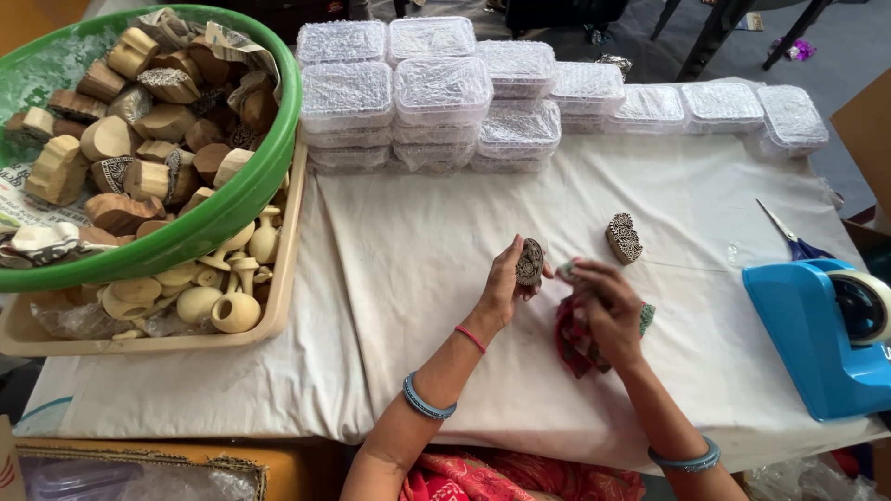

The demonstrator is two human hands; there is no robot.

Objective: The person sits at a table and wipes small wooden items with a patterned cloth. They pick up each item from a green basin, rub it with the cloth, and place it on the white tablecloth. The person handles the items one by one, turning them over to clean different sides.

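I see the left hand (506,283) raised above the cloth-covered tabletop (418,278), fingers closed around a small carved wooden block (530,261), its patterned face turned toward the right hand. The right hand (608,311) sits just beside it, curled and clutching a red patterned cloth (571,339), fingertips close to the block's edge; I cannot tell whether they touch it. A second carved block (625,237) lies alone on the tabletop, near the right hand. Far left, a green basin (237,199) holds many wooden blocks and rests on a beige tray (278,297) with pale turned handles. Stacked clear lidded boxes (441,93) line the far edge. At right, a blue tape dispenser (817,325) stands with scissors (789,237) behind it.
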